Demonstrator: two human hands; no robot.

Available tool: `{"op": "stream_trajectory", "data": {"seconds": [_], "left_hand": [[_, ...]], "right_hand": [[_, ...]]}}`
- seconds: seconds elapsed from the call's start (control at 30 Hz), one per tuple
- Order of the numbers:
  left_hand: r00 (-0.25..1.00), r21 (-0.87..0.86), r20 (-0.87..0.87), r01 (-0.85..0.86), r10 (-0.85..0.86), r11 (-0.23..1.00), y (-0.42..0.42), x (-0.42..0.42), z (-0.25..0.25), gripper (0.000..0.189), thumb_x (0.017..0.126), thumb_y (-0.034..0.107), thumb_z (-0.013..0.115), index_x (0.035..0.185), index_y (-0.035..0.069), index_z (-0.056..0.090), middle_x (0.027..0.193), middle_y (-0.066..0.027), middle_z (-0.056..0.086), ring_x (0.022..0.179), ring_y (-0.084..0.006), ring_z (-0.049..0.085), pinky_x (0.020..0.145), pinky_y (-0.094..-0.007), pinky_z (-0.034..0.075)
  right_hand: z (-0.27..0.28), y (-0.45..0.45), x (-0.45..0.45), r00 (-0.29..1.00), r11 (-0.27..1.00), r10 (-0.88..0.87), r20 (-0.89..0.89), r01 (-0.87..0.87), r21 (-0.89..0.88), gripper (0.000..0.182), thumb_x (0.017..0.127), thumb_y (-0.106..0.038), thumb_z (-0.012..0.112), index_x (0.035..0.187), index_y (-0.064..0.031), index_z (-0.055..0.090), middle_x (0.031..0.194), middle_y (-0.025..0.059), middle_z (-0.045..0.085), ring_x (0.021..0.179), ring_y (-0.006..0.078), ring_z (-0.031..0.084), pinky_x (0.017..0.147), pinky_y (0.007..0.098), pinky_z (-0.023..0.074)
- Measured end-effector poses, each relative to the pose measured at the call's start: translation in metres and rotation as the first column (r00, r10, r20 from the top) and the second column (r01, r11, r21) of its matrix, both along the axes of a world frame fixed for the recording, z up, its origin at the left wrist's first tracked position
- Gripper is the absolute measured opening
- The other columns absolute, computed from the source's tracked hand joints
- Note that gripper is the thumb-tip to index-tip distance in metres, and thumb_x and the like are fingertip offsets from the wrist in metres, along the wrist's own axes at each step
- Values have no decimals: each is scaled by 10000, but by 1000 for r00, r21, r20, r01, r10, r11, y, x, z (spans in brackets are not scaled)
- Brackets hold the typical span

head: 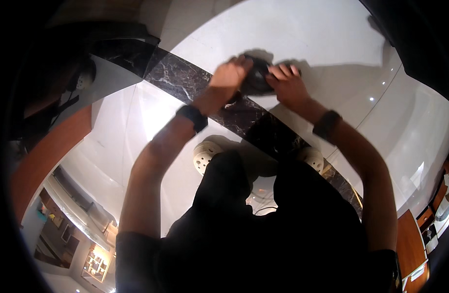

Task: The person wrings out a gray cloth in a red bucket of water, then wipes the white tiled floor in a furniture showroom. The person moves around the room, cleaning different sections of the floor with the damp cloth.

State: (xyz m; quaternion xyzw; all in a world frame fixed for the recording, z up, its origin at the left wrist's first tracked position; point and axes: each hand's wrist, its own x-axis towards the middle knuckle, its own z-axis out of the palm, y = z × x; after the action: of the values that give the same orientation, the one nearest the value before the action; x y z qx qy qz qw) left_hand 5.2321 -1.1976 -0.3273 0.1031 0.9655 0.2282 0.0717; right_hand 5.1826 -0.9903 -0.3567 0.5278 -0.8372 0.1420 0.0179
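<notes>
A dark, rounded object (259, 78) is between my hands, low over or on the pale tiled floor; blur and dark colour leave its kind unclear. My left hand (232, 73) grips its left side with bent fingers. On its right side my right hand (287, 82) has its fingers curled over the upper edge. Both wrists wear dark bands. Shadows of the hands and object fall on the floor just beyond them.
Glossy white floor tiles (246, 29) are crossed diagonally by a dark veined marble strip (173, 73). Cream clogs with holes, one left (202, 157) and one right (314, 160), are on my feet. Dark furniture stands at the upper left, and wooden furniture (411, 241) at the lower right.
</notes>
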Motion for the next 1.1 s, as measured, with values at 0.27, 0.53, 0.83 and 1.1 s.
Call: {"op": "stream_trajectory", "data": {"seconds": [0.27, 0.53, 0.83, 1.1], "left_hand": [[989, 110, 5, -145, 145, 983, -17, 3, -22, 184, 756, 47, 508, 937, 64, 535, 919, -159, 601, 804, -334, 600, 663, -409, 486], [926, 191, 375, -37, -38, 981, 50, 91, 4, 317, 670, 2, 587, 976, 48, 517, 1040, -161, 537, 918, -343, 558, 711, -411, 479], [852, 112, 505, 89, -134, 990, 10, 16, 57, 290, 785, 164, 616, 1021, 34, 509, 952, -171, 558, 901, -357, 561, 775, -440, 446], [999, -276, 44, 21, -9, 961, -70, -73, 78, 317, 797, 132, 604, 1086, 36, 514, 847, -199, 592, 691, -308, 609, 614, -412, 477]], "right_hand": [[12, -31, -40, 956, 997, 73, 286, -67, -30, 268, 673, -40, 549, 922, -88, 635, 1017, 69, 525, 1003, 245, 471, 857, 407, 325], [20, 44, 48, 895, 982, 141, 422, -180, 55, 392, 670, -80, 584, 1059, -123, 612, 1140, 93, 498, 1100, 264, 427, 932, 419, 309], [38, 14, -24, 780, 960, 172, 601, -270, 76, 325, 739, -128, 617, 1063, -143, 599, 1076, 112, 527, 1065, 297, 478, 901, 445, 344], [72, -96, -143, 825, 943, 297, 481, -176, -281, 221, 740, -64, 501, 929, -63, 615, 959, 171, 613, 885, 300, 590, 736, 381, 472]]}}
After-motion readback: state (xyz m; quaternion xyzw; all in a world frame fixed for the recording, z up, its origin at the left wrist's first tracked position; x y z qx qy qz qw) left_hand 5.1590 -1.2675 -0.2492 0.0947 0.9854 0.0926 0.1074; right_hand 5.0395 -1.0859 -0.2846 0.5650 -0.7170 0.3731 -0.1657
